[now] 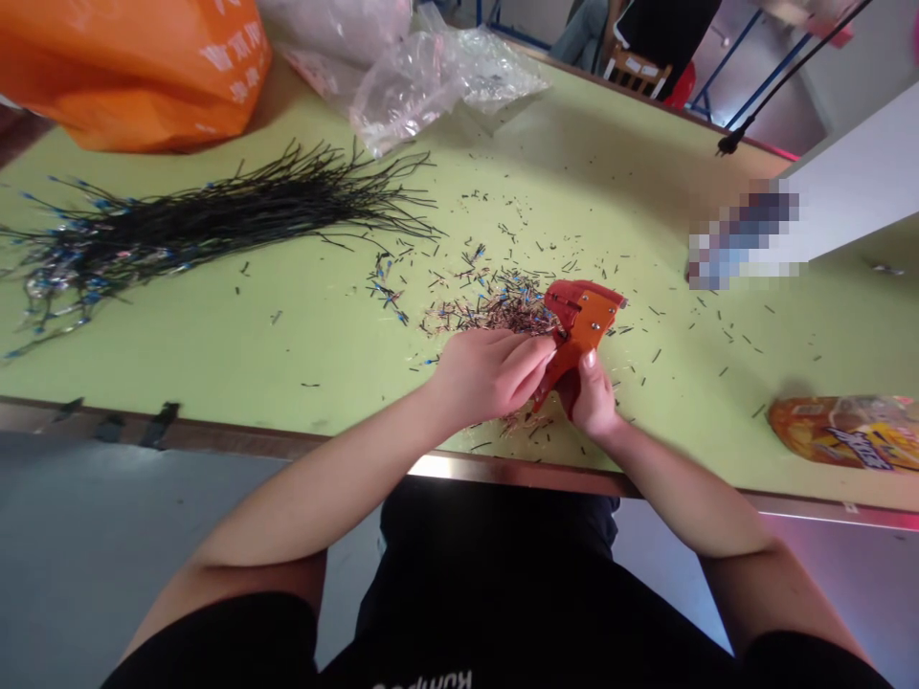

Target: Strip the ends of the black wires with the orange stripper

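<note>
My right hand point(594, 397) is wrapped around the handles of a red and orange wire stripper point(593, 318), its thumb lying along the near side. Close against the tool, my left hand point(495, 373) has its fingers pinched together by the stripper's inner edge. Whatever lies between those fingers is too small or hidden to make out. Beneath and beyond both hands spreads a heap of short black, copper and blue wire scraps point(506, 304). Over to the left lies a long bundle of black wires point(244, 212), with blue tips at its left end.
An orange bag point(144, 77) and crumpled clear plastic bags point(431, 81) stand along the far left of the green table point(345, 373). A snack packet point(847, 433) lies at right, below a white panel point(862, 177). A black plug point(728, 144) hangs at the far edge. A person sits beyond.
</note>
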`<state>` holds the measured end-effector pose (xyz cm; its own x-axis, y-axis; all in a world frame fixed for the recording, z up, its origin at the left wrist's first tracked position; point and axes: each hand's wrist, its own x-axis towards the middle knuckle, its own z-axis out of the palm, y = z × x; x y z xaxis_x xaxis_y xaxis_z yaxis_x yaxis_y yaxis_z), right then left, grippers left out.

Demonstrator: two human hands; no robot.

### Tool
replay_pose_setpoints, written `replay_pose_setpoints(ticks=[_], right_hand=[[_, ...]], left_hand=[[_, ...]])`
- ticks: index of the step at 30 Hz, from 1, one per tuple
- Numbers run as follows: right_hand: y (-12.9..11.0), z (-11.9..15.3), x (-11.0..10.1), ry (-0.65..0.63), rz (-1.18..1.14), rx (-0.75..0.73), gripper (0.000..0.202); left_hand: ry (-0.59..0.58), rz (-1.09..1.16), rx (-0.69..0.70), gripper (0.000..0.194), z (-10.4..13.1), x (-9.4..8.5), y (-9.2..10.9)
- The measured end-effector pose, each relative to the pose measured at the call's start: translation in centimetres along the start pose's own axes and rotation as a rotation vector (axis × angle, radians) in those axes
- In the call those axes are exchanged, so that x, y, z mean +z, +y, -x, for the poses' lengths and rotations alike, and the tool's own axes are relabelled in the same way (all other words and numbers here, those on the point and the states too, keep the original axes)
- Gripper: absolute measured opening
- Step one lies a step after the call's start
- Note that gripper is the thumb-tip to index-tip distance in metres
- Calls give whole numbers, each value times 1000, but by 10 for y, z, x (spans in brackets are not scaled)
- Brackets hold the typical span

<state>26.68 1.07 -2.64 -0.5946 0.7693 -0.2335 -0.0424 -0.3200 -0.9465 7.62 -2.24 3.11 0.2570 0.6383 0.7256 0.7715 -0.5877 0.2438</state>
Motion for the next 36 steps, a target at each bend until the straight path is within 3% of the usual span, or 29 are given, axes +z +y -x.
replay_pose_setpoints(ticks=[2,4,8,14,17,23,31,36], right_hand=[[1,0,1,137,-20,-116,71],[1,0,2,156,-26,-149,66],[-10,0,1,41,-62,-111,66],[-42,-1,-6,-208,-232,23,78],[-47,0,-11,-286,-252,55,80],[-45,3,-14,-385,-252,83,81],[-43,1,-20,-419,-224,61,85],[-44,-2,-24,-428,-241,70,86]], left_hand=[[-14,15,-8,15,1,0,0],[-17,11,-9,16,1,0,0],[19,57,-43,18,0,0,-2],[71,286,-395,26,4,-1,-18],[65,358,-463,30,11,1,-24],[-17,231,-423,27,12,3,-29],[135,-63,-136,23,5,-1,-41],[117,-148,-62,22,7,-1,-39]])
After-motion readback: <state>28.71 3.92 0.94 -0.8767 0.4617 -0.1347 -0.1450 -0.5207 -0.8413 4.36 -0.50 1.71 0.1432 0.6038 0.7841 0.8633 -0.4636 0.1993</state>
